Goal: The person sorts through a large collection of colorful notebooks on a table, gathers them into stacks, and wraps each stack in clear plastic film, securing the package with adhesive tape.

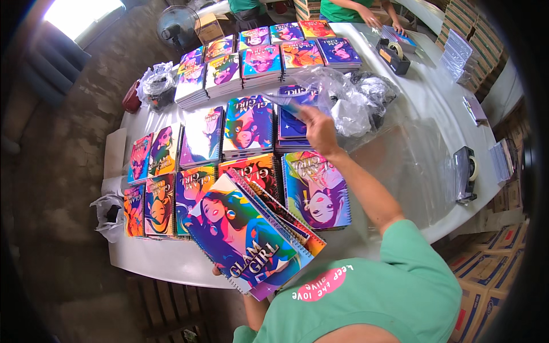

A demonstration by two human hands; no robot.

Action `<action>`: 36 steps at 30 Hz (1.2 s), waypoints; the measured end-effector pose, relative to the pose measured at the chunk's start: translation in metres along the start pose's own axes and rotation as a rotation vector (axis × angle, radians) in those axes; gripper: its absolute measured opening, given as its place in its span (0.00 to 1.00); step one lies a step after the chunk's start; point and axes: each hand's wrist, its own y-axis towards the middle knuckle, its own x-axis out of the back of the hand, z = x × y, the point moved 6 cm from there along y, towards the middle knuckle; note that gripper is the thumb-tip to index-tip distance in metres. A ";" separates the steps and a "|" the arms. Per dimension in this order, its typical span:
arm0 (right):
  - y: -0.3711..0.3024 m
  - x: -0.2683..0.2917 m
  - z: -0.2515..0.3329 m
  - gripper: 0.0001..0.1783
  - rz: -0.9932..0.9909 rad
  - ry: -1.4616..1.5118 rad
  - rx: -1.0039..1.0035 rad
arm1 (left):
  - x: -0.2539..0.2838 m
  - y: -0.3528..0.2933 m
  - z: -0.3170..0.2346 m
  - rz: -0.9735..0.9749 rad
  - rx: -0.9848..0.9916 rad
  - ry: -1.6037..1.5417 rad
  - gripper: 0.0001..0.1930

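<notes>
A fanned stack of colourful spiral-bound notebooks (251, 237) is gripped from beneath by the left hand (217, 271), at the near edge of the white table (171, 260). Farther right, above the stacks on that table, a blue notebook (284, 103) is pinched in the right hand (317, 128), beside crumpled clear plastic wrap (349, 103).

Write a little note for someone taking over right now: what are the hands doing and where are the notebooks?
Left hand: under a fanned bundle of spiral notebooks, held against the body.
Right hand: lifting one notebook off the far stacks.
Stacks of colourful notebooks cover the white table; clear plastic bags lie beside them.
Done: several notebooks gathered.
Left: cannot tell how many more.
</notes>
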 end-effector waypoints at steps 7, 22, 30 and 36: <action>0.014 0.096 0.086 0.08 0.116 1.205 0.118 | -0.023 -0.007 0.045 -0.009 0.093 0.064 0.43; -0.184 0.252 0.041 0.39 0.167 -0.248 0.430 | -0.081 0.023 0.181 0.118 0.447 0.171 0.45; -0.169 0.365 -0.016 0.25 -0.025 0.170 0.374 | -0.158 0.055 0.307 0.231 0.335 0.354 0.46; -0.213 0.379 -0.158 0.51 0.208 0.786 -0.511 | -0.162 0.035 0.388 0.246 0.097 0.603 0.47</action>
